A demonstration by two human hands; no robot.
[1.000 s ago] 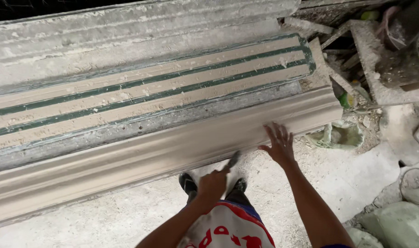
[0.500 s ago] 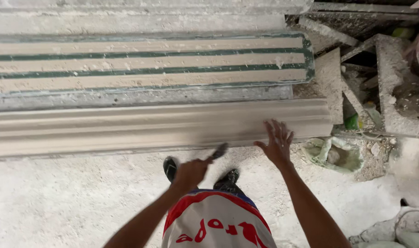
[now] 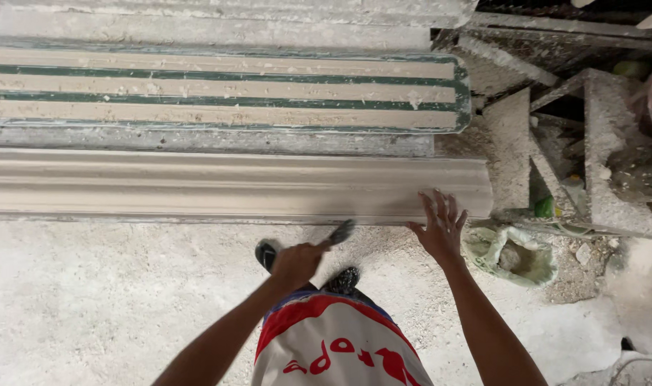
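Down at the centre of the frame, the left hand [image 3: 295, 263] is curled into a closed fist around a small dark-bladed tool [image 3: 339, 233], whose blade points up and to the right, just short of the lower edge of the long pale plaster moulding [image 3: 233, 186]. That moulding runs across the middle from the left edge to right of centre. Right of the tool, the right hand [image 3: 438, 232] is spread wide, fingers apart and holding nothing, fingertips resting at the moulding's lower edge near its right end. Lower right sits a crumpled pale bag [image 3: 511, 256] on the dusty floor [image 3: 90, 300]
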